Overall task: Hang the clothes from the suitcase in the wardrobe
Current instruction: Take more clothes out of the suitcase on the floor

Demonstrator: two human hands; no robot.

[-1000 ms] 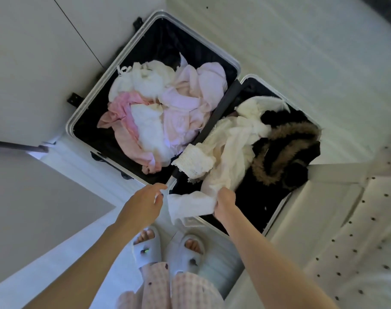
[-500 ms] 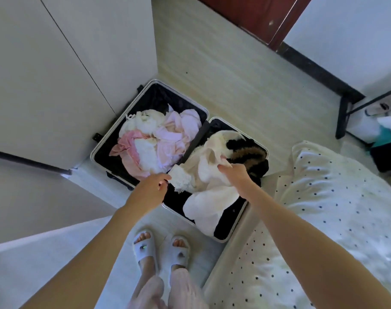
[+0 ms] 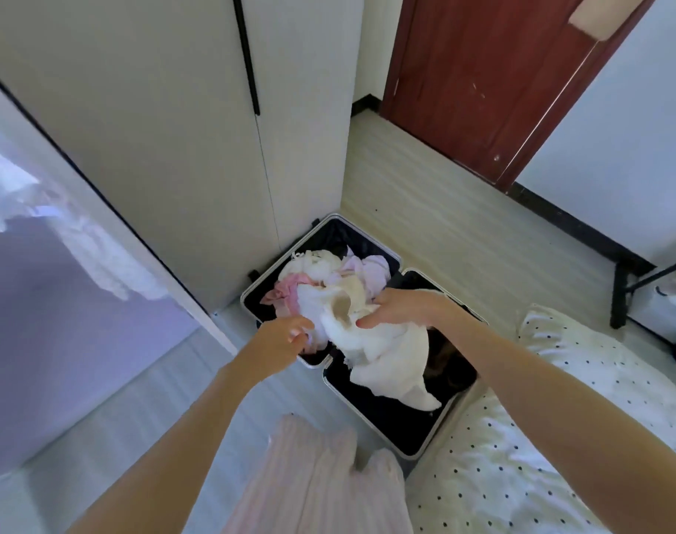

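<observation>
- Wardrobe [image 3: 167, 121]: cream doors, closed at the panels directly behind the suitcase; a dark vertical handle strip on one door. To the suitcase's left a door stands open; the interior reads as washed-out lilac, with pale garments [image 3: 97, 248] hanging inside, too overexposed to identify.
- Floor [image 3: 444, 210]: pale wood-grain planks, running back from the suitcase to a red-brown door [image 3: 494, 71] and a white wall with dark skirting.
- Bed [image 3: 560, 437]: white cover with small dark dots, just right of the suitcase, touching its near right edge; cut off by the frame edge.
- Suitcase [image 3: 425, 450]: open flat on the floor against the wardrobe base, silver rim, black lining. Far half holds a pink-and-white clothes pile [image 3: 321, 275]; near half is mostly covered by the lifted garment, with something dark and brown beneath, not identifiable.
- White garment [image 3: 386, 360]: bunched, raised over the suitcase's middle, lower end drooping into the near half.
- Pink striped trousers [image 3: 317, 479]: person's legs, in front of the suitcase; feet hidden.
- Right hand [image 3: 402, 308]: fingers curled into the garment's upper folds, thumb extended beside the cloth.
- Left hand [image 3: 280, 335]: fingertips pinching the garment's left edge; exact contact blurred.
</observation>
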